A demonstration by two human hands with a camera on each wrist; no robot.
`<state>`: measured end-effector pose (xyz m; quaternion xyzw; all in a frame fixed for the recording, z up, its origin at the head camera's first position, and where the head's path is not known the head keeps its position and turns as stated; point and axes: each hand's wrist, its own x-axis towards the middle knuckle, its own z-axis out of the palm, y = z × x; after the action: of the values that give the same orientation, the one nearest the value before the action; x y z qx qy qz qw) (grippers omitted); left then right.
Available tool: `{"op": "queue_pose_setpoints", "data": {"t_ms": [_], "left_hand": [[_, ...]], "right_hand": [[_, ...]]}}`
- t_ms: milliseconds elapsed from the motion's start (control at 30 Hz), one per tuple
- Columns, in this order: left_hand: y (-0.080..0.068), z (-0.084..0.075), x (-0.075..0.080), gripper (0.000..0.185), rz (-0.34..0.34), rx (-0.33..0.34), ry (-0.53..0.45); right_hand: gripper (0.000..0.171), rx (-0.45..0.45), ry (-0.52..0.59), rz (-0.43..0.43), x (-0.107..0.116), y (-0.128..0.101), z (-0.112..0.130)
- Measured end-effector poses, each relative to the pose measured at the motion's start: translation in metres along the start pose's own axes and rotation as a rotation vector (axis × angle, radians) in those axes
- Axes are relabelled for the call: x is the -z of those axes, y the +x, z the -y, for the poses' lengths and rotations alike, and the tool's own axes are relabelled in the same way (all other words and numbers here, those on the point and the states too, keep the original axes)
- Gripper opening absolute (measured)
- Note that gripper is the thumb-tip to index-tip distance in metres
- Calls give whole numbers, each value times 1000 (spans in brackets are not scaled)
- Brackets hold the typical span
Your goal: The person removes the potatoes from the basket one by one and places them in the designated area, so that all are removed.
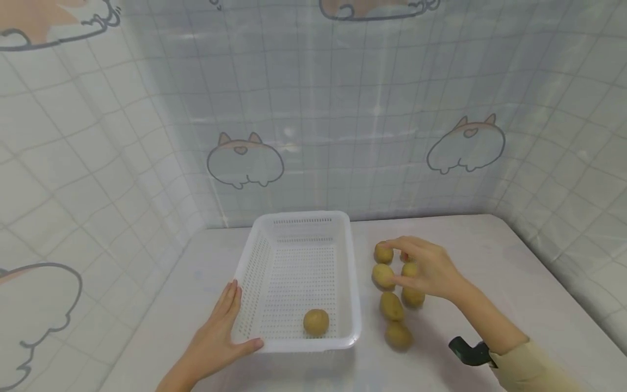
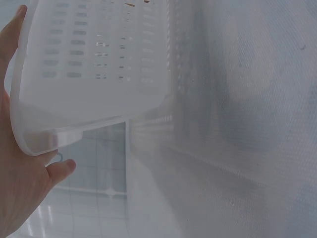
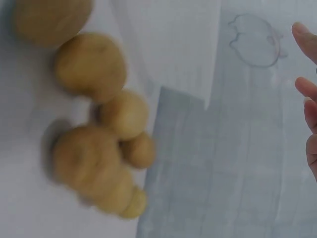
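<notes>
A white perforated plastic basket (image 1: 343, 343) sits on the table, with one potato (image 1: 315, 323) inside near its front. My left hand (image 1: 215, 335) holds the basket's front left corner, fingers along the left rim and thumb at the front rim. My right hand (image 1: 428, 267) hovers over a group of potatoes right of the basket, thumb and fingers spread apart. Between its fingertips in the head view appear a round potato (image 1: 383, 253) and a paler potato (image 1: 382, 276). The right wrist view shows the fingertips (image 3: 308, 88) apart from the potatoes (image 3: 91, 64).
Nearer me lie an oblong potato (image 1: 391, 306) and a rounder potato (image 1: 399, 336). The white table (image 1: 235, 375) meets a sheet-covered back wall (image 1: 352, 163) with cartoon drawings. A dark strap-like piece (image 1: 469, 351) sticks out at the right sleeve.
</notes>
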<state>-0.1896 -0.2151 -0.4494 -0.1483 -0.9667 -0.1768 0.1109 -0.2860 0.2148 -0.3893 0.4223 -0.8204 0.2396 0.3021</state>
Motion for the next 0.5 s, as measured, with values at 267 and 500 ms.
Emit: {"op": "queue_pose_setpoints", "data": {"t_ms": [267,500], "left_hand": [[-1,0,-1,112,7,3,-8],[-3,-1,-2,112,0,2,6]], "right_hand": [[55,82,64,-26,-12,31,18],[53,100,60,31,-20,55,37]]}}
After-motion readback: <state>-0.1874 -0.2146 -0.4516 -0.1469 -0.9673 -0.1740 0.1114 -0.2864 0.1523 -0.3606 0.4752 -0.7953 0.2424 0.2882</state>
